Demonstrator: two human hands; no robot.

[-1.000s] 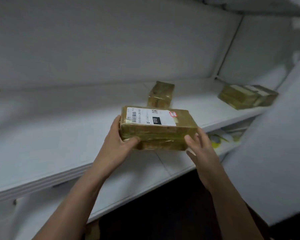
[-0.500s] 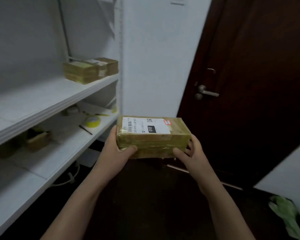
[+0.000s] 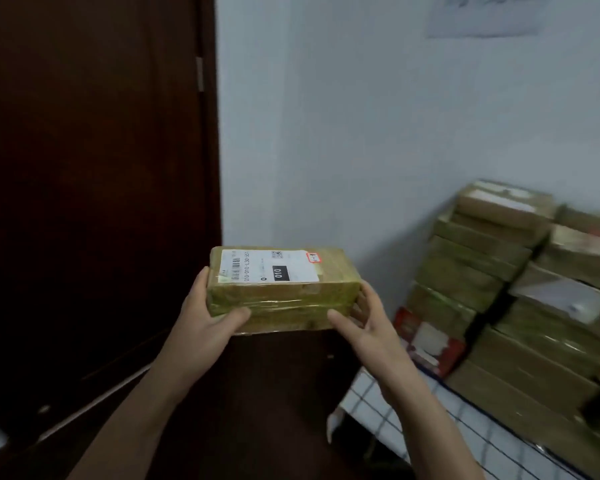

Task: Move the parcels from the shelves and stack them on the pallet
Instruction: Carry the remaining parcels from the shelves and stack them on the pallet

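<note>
Two-handed, held one taped brown parcel [image 3: 281,289] level in the air, label up, before the corner where the dark door [image 3: 84,168] met the pale wall [image 3: 361,116], well apart from the parcel stack [image 3: 492,278] at the right. Had the grip of the left hand [image 3: 205,320] wrapped round the left end, thumb across the near face, and the grip of the right hand [image 3: 368,327] round the right end, thumb on the near face, fingers past the end. Judged the carry midway, the placing not yet done. Could not make out the pallet itself, only a checked sheet [image 3: 395,410] under the stack. Risked, by that reading, a slip on the glossy tape under end-only pressure. Risked too an off-centre set-down on the uneven, stepped top rows, enough to tip a parcel or nudge its neighbours out of line.
</note>
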